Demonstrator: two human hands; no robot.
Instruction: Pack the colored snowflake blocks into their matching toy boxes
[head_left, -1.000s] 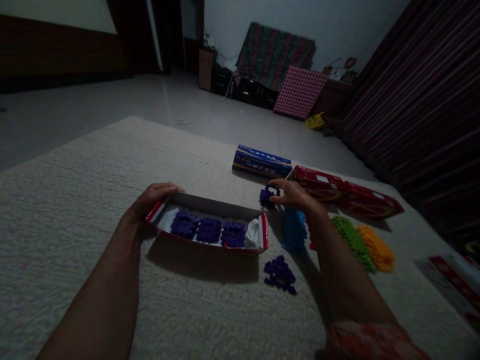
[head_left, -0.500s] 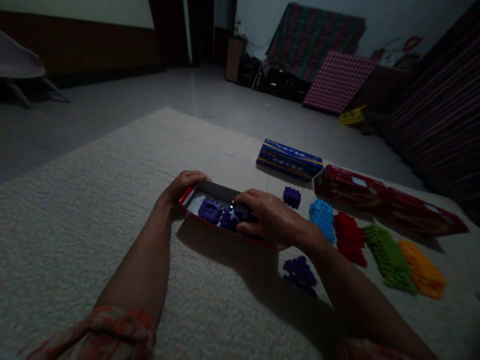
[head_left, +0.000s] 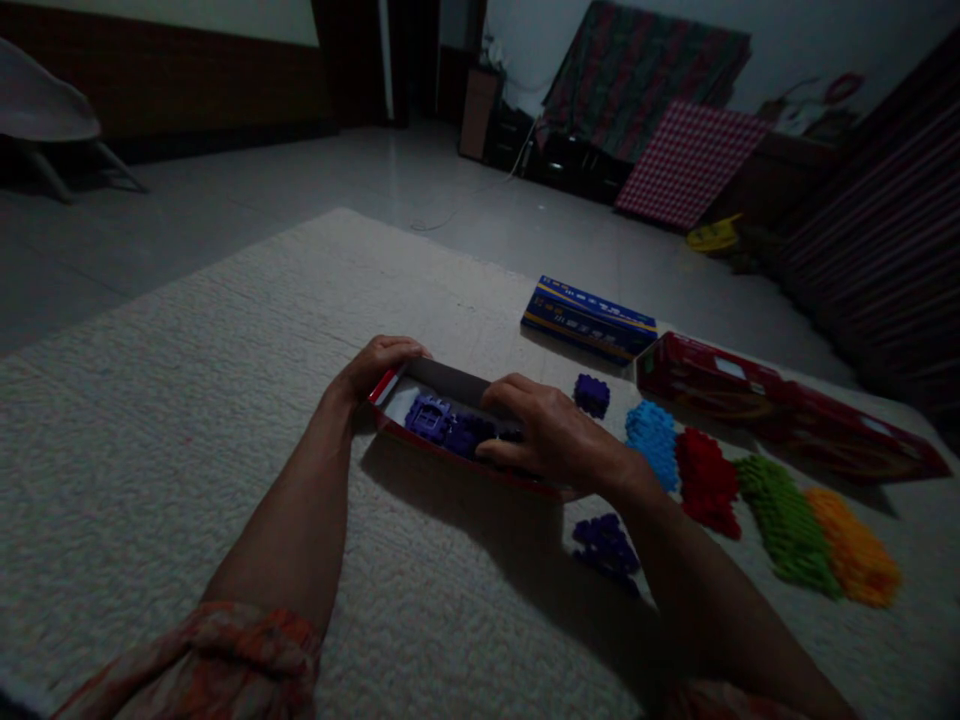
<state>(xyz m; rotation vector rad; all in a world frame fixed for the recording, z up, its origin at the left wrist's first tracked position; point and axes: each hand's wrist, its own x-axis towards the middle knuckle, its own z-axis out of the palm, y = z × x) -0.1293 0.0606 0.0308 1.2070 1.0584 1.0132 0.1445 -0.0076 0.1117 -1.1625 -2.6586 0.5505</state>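
The left hand (head_left: 375, 365) held the far left end of the red box (head_left: 420, 440), fingers curled over its rim. The box lay on the rug (head_left: 187, 400), near the middle. The right hand (head_left: 551, 440) was inside the box, w/ fingers pressed down on purple blocks (head_left: 442, 425) in there. Couldn't tell if it gripped one or just pushed on them.

One purple block (head_left: 592, 393) sat on the rug just right of the box, far side. A small purple pile (head_left: 604, 545) lay near the right arm. To the right, piles in a row: blue (head_left: 652, 440), red (head_left: 705, 480), green (head_left: 784, 520), orange (head_left: 851, 550). They touched or nearly touched each other.

Farther back lay a blue box (head_left: 589, 318) & a long red box (head_left: 780, 405) on the rug. The room was dim.
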